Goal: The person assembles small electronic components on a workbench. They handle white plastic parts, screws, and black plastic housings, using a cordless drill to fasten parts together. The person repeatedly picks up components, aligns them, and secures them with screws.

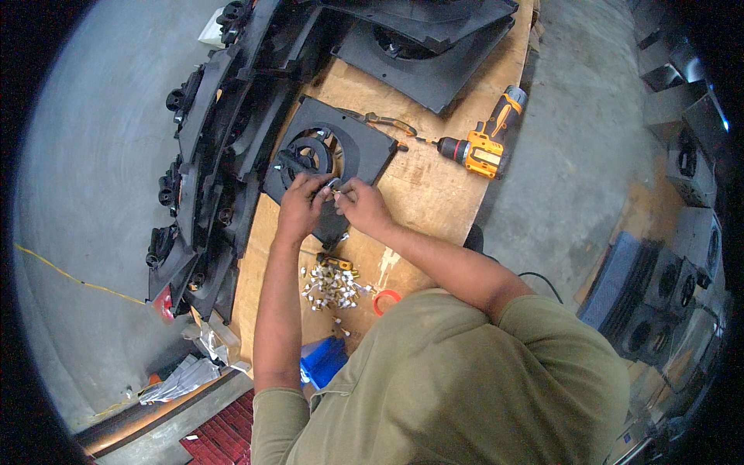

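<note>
Both my hands meet over the near edge of a black square panel [368, 147] with a round opening and a black ringed part inside it. My left hand [301, 208] has its fingers closed at a small whitish piece [335, 184], beside the ringed part. Right against it, my right hand [364, 208] pinches at the same spot; what lies between its fingertips is too small to name. Nearer to me lies a pile of small white-and-brass fittings [333, 288], with a yellow-and-black hand tool [335, 261] at its far edge.
A yellow-and-black cordless drill [482, 151] lies on the wooden table [434, 182] to the right. Stacked black panels [205, 147] line the left side, and more panels [434, 70] are at the far end. Close to my body are an orange ring [386, 302] and a blue bag [324, 360].
</note>
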Available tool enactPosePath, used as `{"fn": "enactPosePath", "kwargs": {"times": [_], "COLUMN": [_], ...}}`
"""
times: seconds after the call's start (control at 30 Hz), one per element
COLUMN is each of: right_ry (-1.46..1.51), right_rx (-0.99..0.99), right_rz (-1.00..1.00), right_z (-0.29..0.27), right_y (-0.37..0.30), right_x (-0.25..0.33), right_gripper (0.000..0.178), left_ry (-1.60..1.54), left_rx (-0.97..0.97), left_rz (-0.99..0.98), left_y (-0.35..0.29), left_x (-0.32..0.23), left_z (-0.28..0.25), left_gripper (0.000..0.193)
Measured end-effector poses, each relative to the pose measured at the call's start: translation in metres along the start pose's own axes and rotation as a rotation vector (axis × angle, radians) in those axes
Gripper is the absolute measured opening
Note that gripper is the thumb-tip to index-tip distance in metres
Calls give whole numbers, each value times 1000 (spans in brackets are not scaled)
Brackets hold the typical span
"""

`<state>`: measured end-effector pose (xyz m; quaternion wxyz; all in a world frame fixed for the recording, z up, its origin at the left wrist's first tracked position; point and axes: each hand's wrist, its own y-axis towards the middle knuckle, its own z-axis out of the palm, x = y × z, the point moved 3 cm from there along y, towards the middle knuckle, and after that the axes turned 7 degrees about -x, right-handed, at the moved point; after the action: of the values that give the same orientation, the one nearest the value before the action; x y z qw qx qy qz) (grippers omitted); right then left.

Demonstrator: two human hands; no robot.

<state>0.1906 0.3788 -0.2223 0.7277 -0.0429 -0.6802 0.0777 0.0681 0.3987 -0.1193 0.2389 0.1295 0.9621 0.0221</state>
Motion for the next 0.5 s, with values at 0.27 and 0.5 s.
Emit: {"fn": "enactPosePath", "kwargs": {"times": [0.27, 0.5], "right_ry": [580, 631], "right_rx": [99, 150], "right_rz": [524, 593], "right_z": [13, 14], "right_y": [1, 1], "right_x": [-2, -5], "right_gripper": [22, 27], "left_ry": [-4, -44], "left_rx": [2, -1], "left_rz": [-22, -32], "left_y": [0, -2], "left_x": [0, 3], "left_z": [1, 4], "left_gripper": [24, 25]}}
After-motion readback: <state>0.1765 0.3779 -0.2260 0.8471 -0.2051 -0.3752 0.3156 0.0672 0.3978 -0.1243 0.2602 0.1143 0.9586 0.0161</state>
